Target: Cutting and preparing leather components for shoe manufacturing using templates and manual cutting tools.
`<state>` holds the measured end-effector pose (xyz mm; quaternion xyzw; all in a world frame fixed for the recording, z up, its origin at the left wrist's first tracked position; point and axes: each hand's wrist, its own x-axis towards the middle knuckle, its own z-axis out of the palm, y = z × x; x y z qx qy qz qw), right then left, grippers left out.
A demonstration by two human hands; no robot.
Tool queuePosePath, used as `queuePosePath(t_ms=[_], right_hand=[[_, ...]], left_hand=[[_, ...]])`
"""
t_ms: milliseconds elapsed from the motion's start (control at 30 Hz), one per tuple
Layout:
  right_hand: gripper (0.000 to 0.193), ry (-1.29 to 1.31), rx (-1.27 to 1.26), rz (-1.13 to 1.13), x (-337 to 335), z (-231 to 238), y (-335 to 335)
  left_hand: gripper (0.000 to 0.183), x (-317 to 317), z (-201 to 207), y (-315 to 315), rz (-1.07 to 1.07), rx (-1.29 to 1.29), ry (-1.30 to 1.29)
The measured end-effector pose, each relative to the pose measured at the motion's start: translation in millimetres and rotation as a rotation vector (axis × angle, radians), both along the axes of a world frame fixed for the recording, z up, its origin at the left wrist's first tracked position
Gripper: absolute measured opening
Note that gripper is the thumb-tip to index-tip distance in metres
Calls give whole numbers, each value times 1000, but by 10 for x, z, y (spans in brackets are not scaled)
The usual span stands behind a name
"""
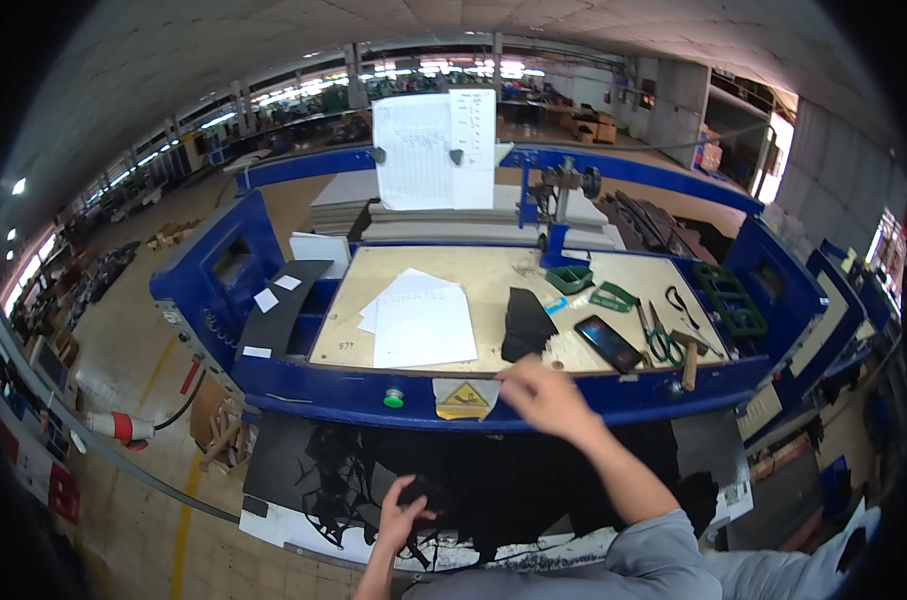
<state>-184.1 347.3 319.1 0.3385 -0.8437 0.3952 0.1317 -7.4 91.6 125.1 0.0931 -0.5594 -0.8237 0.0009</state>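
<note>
My left hand is low over the black sheet material, its thumb and fingers curled round a small dark piece that blends into the black behind it. Beside it, thin black cut-out strips lie tangled. My right hand is at the front edge of the blue machine beam, right of a yellow warning label. Its fingers are bent together in a pinch; what they hold, if anything, cannot be made out. Just beyond it, black flat pieces lie stacked on the pale board.
White papers, a phone, scissors, a hammer and green die-like frames lie on the board. A green button sits on the beam. Blue machine uprights flank the board; a metal rail runs along the left.
</note>
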Motion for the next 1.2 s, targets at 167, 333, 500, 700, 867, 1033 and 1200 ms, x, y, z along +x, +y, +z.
queuePosePath(t_ms=[167,333,500,700,867,1033,1200], right_hand=[[37,-505,187,185,637,-604,-339],[22,-716,-161,-19,834,-783,-236],[20,-747,-367,-176,1014,-948,-142],[18,-661,-505,-343,977,-769,-71],[24,-550,-599,-328,630,-459,39],[22,-464,-379,-310,-67,-17,104],[21,-263,-230,-140,-1062,317,311]], left_hand=[[33,-722,677,239,-250,-6,215],[35,-911,889,401,-430,-48,233],[34,-1053,790,310,-546,-181,221],[20,-1115,869,166,-825,-355,142],[30,-1197,1021,417,-819,-325,196],[34,-1559,1189,679,-754,-252,224],[38,-1903,1593,1085,-572,-163,343]])
